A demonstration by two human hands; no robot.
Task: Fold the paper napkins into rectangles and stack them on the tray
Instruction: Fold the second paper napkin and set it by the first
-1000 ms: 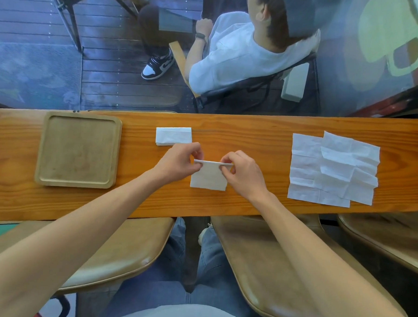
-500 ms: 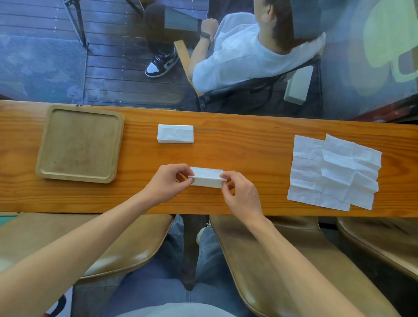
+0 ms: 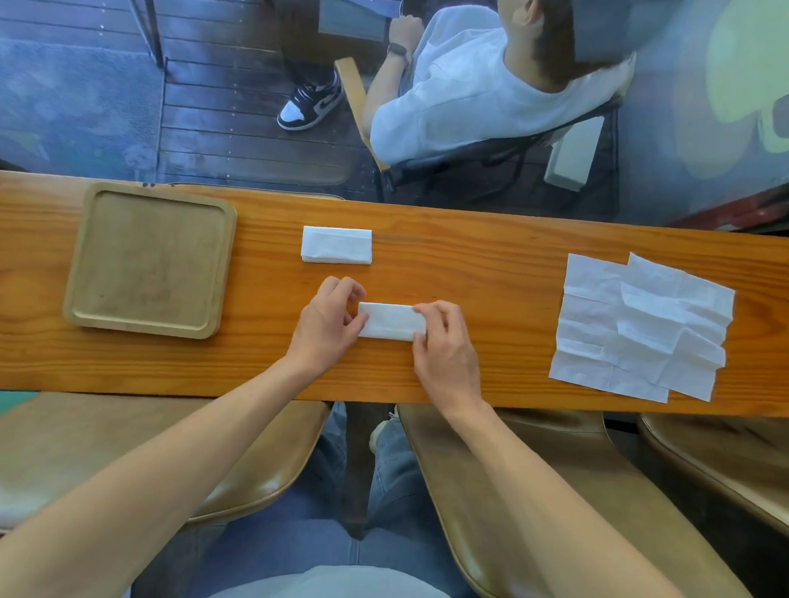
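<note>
A white paper napkin point(image 3: 390, 321), folded into a narrow rectangle, lies flat on the wooden counter point(image 3: 476, 275). My left hand point(image 3: 329, 325) pinches its left end and my right hand point(image 3: 445, 347) holds its right end. A second folded napkin point(image 3: 336, 245) lies just beyond it, nearer the far edge. Unfolded, overlapping napkins point(image 3: 640, 327) are spread at the right. The square wooden tray point(image 3: 150, 258) sits at the left with nothing on it.
The counter is a narrow plank; its near edge runs just below my wrists. Brown padded stools point(image 3: 555, 513) stand under it on both sides of my legs. Beyond the glass a person sits on a chair point(image 3: 476, 92), back turned.
The napkin's raised top half came down toward me, so the sheet went from a half-open fold to a flat narrow rectangle. Both hands stayed on its ends.
</note>
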